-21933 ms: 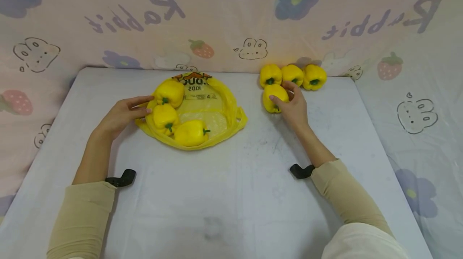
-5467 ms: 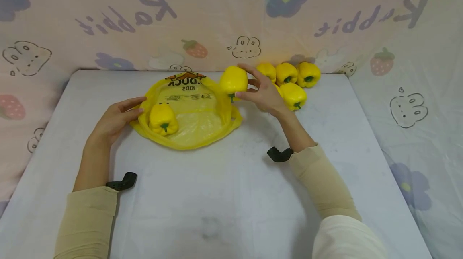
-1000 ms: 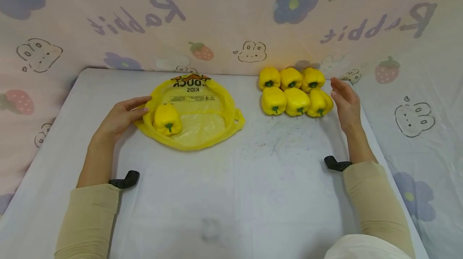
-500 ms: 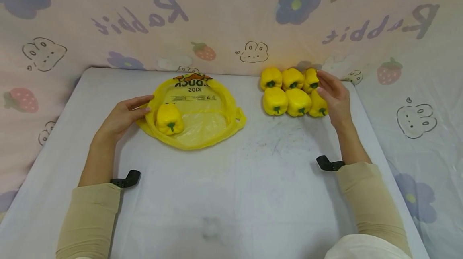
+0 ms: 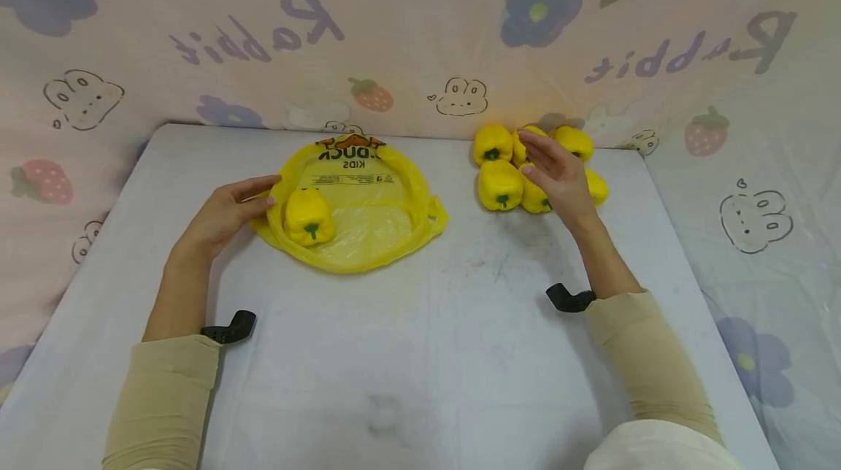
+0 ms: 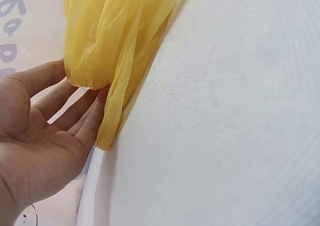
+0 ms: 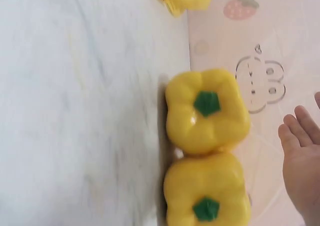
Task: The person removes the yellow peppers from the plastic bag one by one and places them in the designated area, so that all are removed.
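A yellow plastic bag (image 5: 348, 264) lies opened wide on the table, with one yellow bell pepper (image 5: 309, 217) inside at its left. My left hand (image 5: 220, 218) rests its fingers against the bag's left rim; in the left wrist view they touch the hanging yellow plastic (image 6: 92, 46), fairly straight. To the right, several yellow bell peppers (image 5: 501, 185) stand in two rows. Above them hovers my right hand (image 5: 561, 182), fingers extended and holding nothing, hiding part of the middle and right peppers. The right wrist view shows two front peppers (image 7: 206, 111) with green stems.
A white-covered table (image 5: 394, 353) spreads out in front of both arms. Behind it hangs a curtain (image 5: 420, 39) printed with rabbits, flowers and strawberries. Each wrist carries a small black camera mount (image 5: 570, 298).
Earlier the bag held three peppers; now one lies in it, and the group at right has grown to two full rows. Lately my right hand has moved left over that group.
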Motion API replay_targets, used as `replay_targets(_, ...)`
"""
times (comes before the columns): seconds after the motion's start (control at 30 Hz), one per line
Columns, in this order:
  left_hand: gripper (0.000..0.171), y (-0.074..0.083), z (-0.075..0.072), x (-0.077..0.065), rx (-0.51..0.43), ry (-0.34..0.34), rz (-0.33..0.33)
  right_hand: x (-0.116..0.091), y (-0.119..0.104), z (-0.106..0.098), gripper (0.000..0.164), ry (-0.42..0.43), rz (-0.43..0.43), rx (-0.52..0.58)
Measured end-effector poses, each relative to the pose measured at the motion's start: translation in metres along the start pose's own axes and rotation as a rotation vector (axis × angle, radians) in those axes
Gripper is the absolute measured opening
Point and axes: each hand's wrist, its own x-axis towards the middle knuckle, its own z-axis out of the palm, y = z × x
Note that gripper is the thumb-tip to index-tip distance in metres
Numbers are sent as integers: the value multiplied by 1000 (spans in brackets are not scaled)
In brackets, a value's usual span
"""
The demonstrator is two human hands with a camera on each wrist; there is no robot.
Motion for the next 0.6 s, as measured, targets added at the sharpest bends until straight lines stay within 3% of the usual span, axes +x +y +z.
replay_targets(0.33,58,2,2,-4,24,-13,5,10,7,41,49,-130,37,-4)
replay_targets(0.6,59,3,0,-6,41,-14,5,19,10,69,50,-199,2,-7)
